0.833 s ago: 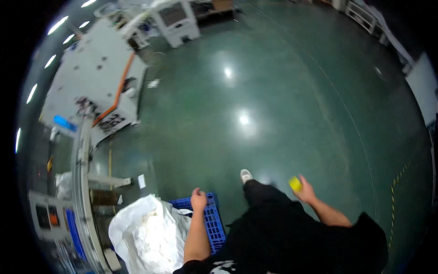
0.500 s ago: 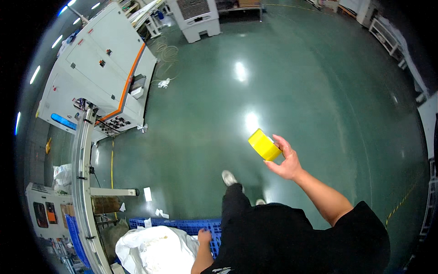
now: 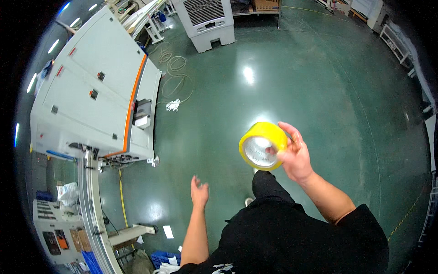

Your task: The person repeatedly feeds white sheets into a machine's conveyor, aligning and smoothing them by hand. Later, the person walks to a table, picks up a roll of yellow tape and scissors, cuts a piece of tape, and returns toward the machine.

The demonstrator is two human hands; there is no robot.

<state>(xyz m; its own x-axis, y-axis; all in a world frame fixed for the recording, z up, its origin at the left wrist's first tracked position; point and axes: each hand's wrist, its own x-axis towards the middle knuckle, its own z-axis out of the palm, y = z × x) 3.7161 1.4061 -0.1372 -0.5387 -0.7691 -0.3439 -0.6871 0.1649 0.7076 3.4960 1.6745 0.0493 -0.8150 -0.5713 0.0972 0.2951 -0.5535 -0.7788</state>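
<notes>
My right hand (image 3: 299, 157) grips a wide roll of yellow packing tape (image 3: 248, 159) by its right side, in front of my body above the floor. The roll's pale inner core faces me, and some of my fingers reach into it while the rest lie along the outside. Away to the left, my left hand (image 3: 199, 192) hangs over the floor with nothing in it. Its fingers are somewhat blurred but look loosely spread.
A large white machine cabinet (image 3: 91, 91) with an orange stripe stands at left, a metal rail (image 3: 89, 196) below it. A coiled hose (image 3: 175, 68) lies on the green floor near a grey air cooler (image 3: 207, 23). A blue crate (image 3: 162, 258) is at the lower left.
I have moved forward, and the blue crate and white bag have slid toward the lower edge. The tape roll has turned to show its core. My left hand has come up and forward.
</notes>
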